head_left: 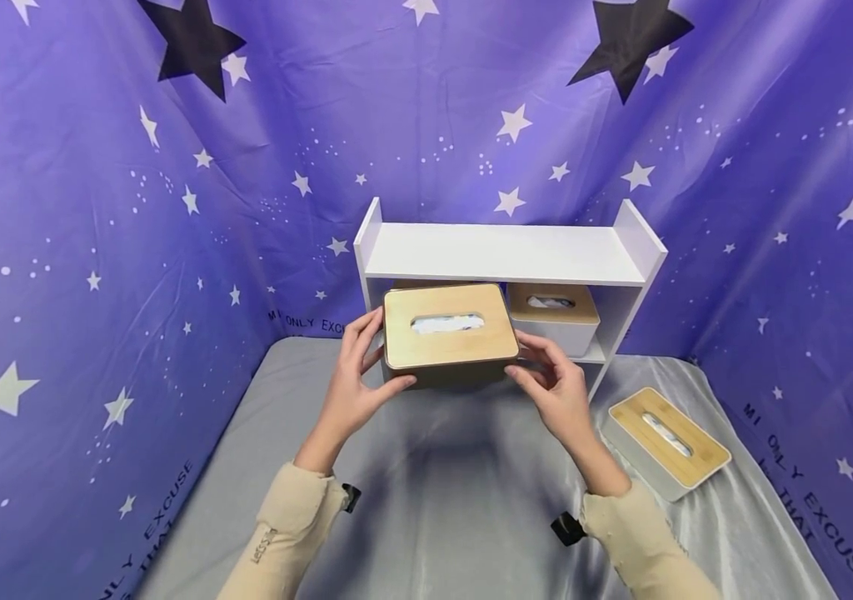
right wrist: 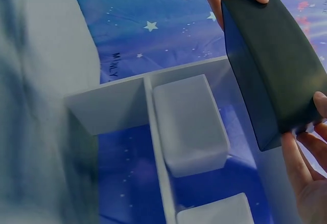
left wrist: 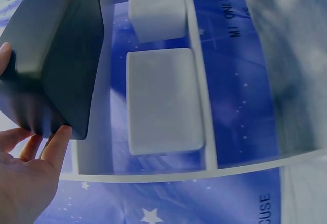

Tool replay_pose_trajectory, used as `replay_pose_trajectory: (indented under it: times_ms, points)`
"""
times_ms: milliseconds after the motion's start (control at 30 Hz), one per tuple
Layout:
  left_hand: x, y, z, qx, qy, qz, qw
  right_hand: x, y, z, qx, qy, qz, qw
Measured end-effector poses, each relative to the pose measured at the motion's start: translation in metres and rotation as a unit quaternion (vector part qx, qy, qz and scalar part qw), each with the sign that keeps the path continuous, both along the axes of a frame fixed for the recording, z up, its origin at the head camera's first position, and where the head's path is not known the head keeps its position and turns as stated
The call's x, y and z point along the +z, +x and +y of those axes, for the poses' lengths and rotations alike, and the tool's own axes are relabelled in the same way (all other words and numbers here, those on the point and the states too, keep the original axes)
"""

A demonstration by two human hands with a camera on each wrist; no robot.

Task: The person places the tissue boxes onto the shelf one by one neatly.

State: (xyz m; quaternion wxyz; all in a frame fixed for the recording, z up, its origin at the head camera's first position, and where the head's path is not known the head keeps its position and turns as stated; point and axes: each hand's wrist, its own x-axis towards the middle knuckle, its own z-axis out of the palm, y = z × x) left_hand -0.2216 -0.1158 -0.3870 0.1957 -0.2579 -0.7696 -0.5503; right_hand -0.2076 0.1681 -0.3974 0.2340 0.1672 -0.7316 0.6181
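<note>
Between both hands is a dark tissue box (head_left: 451, 350) with a light wooden lid and a slot showing white tissue. My left hand (head_left: 355, 379) grips its left end, thumb at the lower front edge. The right hand (head_left: 554, 387) holds the opposite end, thumb on the near corner. In the left wrist view, the dark box (left wrist: 66, 65) hangs in front of the white shelf unit (left wrist: 209, 132), near its top board. The right wrist view shows fingers of both hands at the ends of the dark box (right wrist: 276, 60).
On the shelf's middle board stand two white tissue boxes, one at right (head_left: 554, 329) and a left one (left wrist: 164, 101) mostly hidden in the head view. Another wooden-lidded tissue box (head_left: 666, 442) lies on the grey cloth (head_left: 426, 517) at right. A starry purple curtain (head_left: 434, 125) surrounds the table.
</note>
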Motion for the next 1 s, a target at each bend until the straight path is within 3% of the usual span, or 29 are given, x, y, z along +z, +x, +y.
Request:
replay_pose_trajectory:
  times_ms: [300,633,800,1000]
  points:
    - [0.025,-0.011,0.004,-0.001,0.004,0.027,0.9996,0.023,-0.006,0.0,0.002,-0.021,0.036,0.999]
    - [0.042,-0.028,0.007,-0.003,0.021,0.04,0.999,0.041,-0.017,-0.002,-0.012,-0.017,0.038,0.999]
    - [0.048,-0.039,0.01,-0.012,0.039,0.036,0.9985,0.048,-0.026,-0.005,-0.021,-0.018,0.038,0.999]
    - [0.049,-0.055,0.012,0.009,0.044,0.007,0.999,0.052,-0.038,-0.007,-0.034,-0.009,0.038,0.999]
